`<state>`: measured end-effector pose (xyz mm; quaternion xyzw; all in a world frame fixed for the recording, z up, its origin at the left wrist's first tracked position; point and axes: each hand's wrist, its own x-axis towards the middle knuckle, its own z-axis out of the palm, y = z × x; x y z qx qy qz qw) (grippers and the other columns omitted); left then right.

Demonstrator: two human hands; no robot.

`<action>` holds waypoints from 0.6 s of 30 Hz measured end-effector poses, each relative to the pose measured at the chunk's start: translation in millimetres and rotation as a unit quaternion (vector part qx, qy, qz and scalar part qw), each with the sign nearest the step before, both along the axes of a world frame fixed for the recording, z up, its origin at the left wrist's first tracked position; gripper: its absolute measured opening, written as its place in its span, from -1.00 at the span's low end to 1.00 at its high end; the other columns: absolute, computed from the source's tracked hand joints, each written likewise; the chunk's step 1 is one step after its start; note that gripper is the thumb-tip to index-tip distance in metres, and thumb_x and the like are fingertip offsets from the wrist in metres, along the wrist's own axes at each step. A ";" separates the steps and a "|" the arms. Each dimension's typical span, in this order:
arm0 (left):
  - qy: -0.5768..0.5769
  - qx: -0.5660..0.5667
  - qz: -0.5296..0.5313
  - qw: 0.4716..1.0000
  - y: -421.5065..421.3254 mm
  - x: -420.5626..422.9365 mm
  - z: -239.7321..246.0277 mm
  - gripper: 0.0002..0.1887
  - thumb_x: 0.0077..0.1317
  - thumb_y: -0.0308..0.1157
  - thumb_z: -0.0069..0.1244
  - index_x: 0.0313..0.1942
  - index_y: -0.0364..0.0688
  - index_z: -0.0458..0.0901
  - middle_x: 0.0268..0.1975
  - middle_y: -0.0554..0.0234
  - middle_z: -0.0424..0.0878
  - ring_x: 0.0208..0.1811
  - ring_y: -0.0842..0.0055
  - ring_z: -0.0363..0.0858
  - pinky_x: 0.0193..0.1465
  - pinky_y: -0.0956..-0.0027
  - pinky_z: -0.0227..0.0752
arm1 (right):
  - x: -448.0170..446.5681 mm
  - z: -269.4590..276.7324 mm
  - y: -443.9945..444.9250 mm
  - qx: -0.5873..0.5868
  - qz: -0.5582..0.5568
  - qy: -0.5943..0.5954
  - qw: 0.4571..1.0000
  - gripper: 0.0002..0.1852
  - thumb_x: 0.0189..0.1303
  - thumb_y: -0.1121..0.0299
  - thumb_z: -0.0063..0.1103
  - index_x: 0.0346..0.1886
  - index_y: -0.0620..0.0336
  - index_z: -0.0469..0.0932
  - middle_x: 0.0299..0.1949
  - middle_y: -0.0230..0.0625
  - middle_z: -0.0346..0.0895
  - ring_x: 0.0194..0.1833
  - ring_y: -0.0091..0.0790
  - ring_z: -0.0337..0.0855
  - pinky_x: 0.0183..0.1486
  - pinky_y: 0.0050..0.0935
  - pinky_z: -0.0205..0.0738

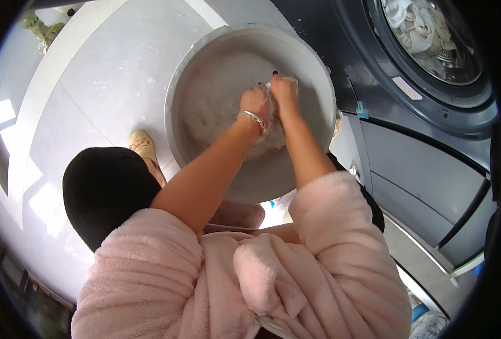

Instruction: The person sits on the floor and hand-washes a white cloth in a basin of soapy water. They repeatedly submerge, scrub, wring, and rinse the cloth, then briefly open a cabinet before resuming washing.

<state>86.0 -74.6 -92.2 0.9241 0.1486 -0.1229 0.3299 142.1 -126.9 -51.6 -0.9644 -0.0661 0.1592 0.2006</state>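
A large round pale basin (320, 140) of cloudy, sudsy water stands before me. My left hand (254, 101), with a silver bracelet at the wrist, is closed on a wet white cloth (270, 112) over the water. Close beside it, my right hand (284, 89) grips the same cloth, its knuckles wet with suds. The cloth hangs down between both hands to the water. Light-coloured fabric also shows under the surface, though its shape is blurred by the suds.
A dark front-loading washing machine (360, 76) with white laundry (415, 29) behind its round door stands at the right. Grey cabinet panels (411, 169) lie below it. My slippered foot (142, 144) is on the pale tiled floor (102, 97), left of the basin.
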 end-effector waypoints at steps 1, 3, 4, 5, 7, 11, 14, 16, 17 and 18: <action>0.001 -0.193 0.119 0.974 7.2 5.6 -16.3 -0.74 0.14 -0.25 -0.10 -0.29 -0.28 0.50 -0.31 -0.02 0.53 -0.35 0.29 0.47 -0.26 0.34 0.37 | -1.1 7.8 9.4 0.017 -0.013 0.002 1.000 -0.54 0.12 0.10 -0.12 -0.52 0.40 0.52 -0.43 0.17 0.47 -0.30 0.18 0.47 -0.19 -0.06 0.28; -0.027 -0.358 0.256 0.898 15.2 8.5 -38.9 -0.73 0.15 -0.25 -0.11 -0.30 -0.30 0.48 -0.35 -0.04 0.52 -0.39 0.28 0.48 -0.28 0.32 0.38 | -41.5 27.0 10.7 -0.025 0.120 -0.020 0.992 -0.51 0.18 0.09 -0.27 -0.38 0.39 0.51 -0.29 0.14 0.48 -0.18 0.16 0.47 -0.12 -0.09 0.35; -0.039 -0.348 0.263 0.899 18.0 9.2 -45.5 -0.73 0.14 -0.25 -0.10 -0.31 -0.30 0.46 -0.35 -0.04 0.52 -0.40 0.27 0.48 -0.29 0.33 0.39 | -38.6 16.2 9.6 -0.055 0.107 -0.012 0.993 -0.52 0.18 0.10 -0.26 -0.39 0.39 0.51 -0.29 0.14 0.47 -0.19 0.14 0.48 -0.12 -0.08 0.35; -0.040 -0.222 0.178 0.958 5.7 6.6 -48.3 -0.73 0.13 -0.25 -0.10 -0.31 -0.30 0.45 -0.34 -0.03 0.52 -0.39 0.26 0.50 -0.29 0.33 0.40 | -31.1 3.1 10.8 -0.085 0.094 -0.004 0.992 -0.53 0.18 0.11 -0.26 -0.40 0.38 0.51 -0.29 0.14 0.47 -0.20 0.12 0.49 -0.12 -0.07 0.35; -0.051 -0.062 0.051 0.995 -8.4 2.8 -1.7 -0.73 0.09 -0.28 -0.07 -0.29 -0.29 0.43 -0.35 -0.03 0.54 -0.34 0.24 0.54 -0.27 0.32 0.41 | 5.4 19.8 2.9 -0.068 0.006 0.058 0.996 -0.54 0.18 0.13 -0.24 -0.45 0.37 0.52 -0.30 0.16 0.47 -0.18 0.12 0.48 -0.10 -0.08 0.34; -0.107 -0.061 0.048 0.991 6.0 4.9 7.0 -0.70 -0.01 -0.39 0.00 -0.23 -0.30 0.44 -0.39 -0.07 0.55 -0.30 0.23 0.56 -0.24 0.28 0.42 | -11.9 -1.1 -16.9 -0.080 0.072 -0.044 0.993 -0.57 0.15 0.16 -0.20 -0.54 0.36 0.53 -0.37 0.17 0.48 -0.21 0.12 0.50 -0.13 -0.10 0.37; -0.023 -0.315 0.198 0.928 9.0 0.6 -17.9 -0.74 0.05 -0.38 -0.05 -0.27 -0.33 0.46 -0.37 -0.08 0.57 -0.28 0.23 0.56 -0.24 0.26 0.41 | -39.1 2.7 -8.0 0.008 0.041 -0.042 0.998 -0.57 0.14 0.17 -0.18 -0.52 0.41 0.52 -0.41 0.22 0.46 -0.30 0.14 0.52 -0.25 -0.08 0.36; -0.022 -0.348 0.293 0.890 -23.7 5.0 0.6 -0.76 0.07 -0.34 -0.08 -0.32 -0.34 0.49 -0.37 -0.03 0.57 -0.26 0.27 0.55 -0.21 0.28 0.39 | 10.2 20.0 6.5 0.011 -0.094 0.053 0.994 -0.56 0.14 0.16 -0.17 -0.51 0.41 0.54 -0.38 0.23 0.46 -0.26 0.13 0.53 -0.19 -0.07 0.39; -0.009 -0.348 0.300 0.888 -30.4 4.0 4.4 -0.76 0.09 -0.32 -0.09 -0.35 -0.34 0.50 -0.36 0.00 0.57 -0.24 0.28 0.54 -0.19 0.30 0.37 | 14.8 22.9 7.7 0.012 -0.135 0.075 0.988 -0.56 0.13 0.16 -0.16 -0.51 0.41 0.54 -0.38 0.22 0.47 -0.24 0.11 0.53 -0.20 -0.08 0.39; 0.010 -0.332 0.259 0.907 -19.2 9.2 4.6 -0.75 0.10 -0.30 -0.10 -0.38 -0.34 0.51 -0.36 0.02 0.57 -0.23 0.30 0.54 -0.18 0.31 0.36 | 14.1 15.6 5.2 -0.036 -0.036 0.005 0.999 -0.55 0.16 0.16 -0.18 -0.51 0.41 0.54 -0.37 0.18 0.48 -0.22 0.13 0.52 -0.18 -0.09 0.40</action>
